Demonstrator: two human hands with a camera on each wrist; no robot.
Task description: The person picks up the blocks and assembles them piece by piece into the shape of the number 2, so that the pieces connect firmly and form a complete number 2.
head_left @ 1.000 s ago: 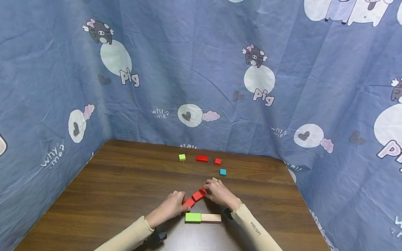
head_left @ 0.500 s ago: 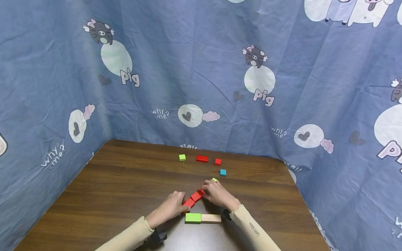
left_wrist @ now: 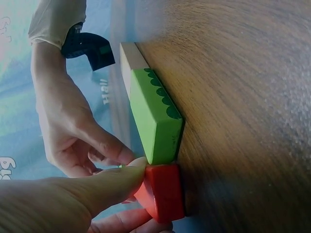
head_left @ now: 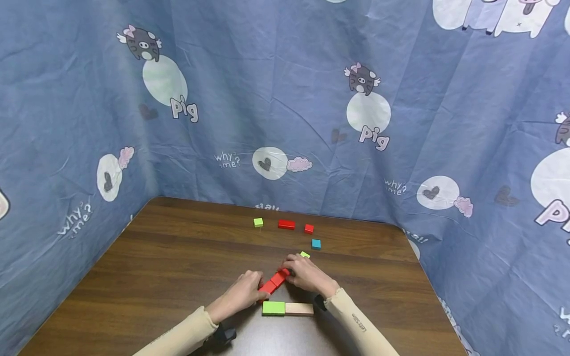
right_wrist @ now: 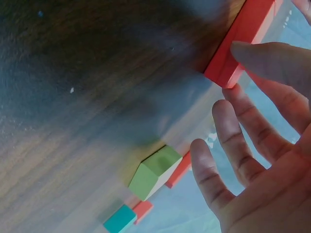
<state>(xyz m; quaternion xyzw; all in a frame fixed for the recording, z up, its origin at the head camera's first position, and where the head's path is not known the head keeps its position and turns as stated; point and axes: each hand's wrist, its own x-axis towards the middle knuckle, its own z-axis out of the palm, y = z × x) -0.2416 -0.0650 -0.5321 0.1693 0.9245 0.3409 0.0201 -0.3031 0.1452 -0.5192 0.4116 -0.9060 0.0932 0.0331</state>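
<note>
Two red blocks lie end to end on the table in a slanting row. My left hand [head_left: 244,291] pinches the nearer red block [head_left: 268,287] between thumb and fingers; its end face shows in the left wrist view beside the thumb [left_wrist: 119,182]. On the farther red block [head_left: 280,277] my right hand [head_left: 305,273] has its grip, thumb on one side and index finger on the other. The remaining right fingers spread loosely in the right wrist view. Just in front of the row, a green block [head_left: 273,308] meets a plain wooden block [head_left: 299,309] end to end.
Past my right hand lies a light green block [head_left: 305,255], with a blue block [head_left: 316,244] behind it. Farther back are a small red block [head_left: 309,229], a longer red block [head_left: 286,225] and another light green block [head_left: 258,223]. A blue printed curtain [head_left: 303,123] hangs behind the table.
The farther red block has turned and shifted left, so it now runs straight on from the nearer one. My right hand moved slightly left with it; my left hand stayed put.
</note>
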